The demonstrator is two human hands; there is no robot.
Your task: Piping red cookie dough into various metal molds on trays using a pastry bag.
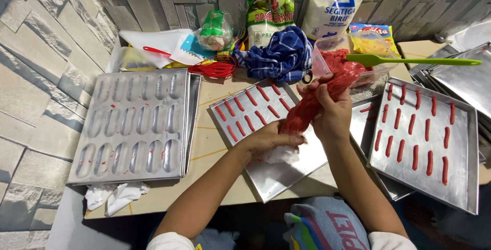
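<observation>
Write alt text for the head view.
Two bare hands squeeze a red piping bag over a flat metal tray lined with red strips: right hand gripping the top, left hand near the tip. Another filled tray sits right, a mould tray left.

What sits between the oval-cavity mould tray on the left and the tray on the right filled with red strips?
In the head view, a middle tray with red strips, and both hands on a red piping bag.
</observation>
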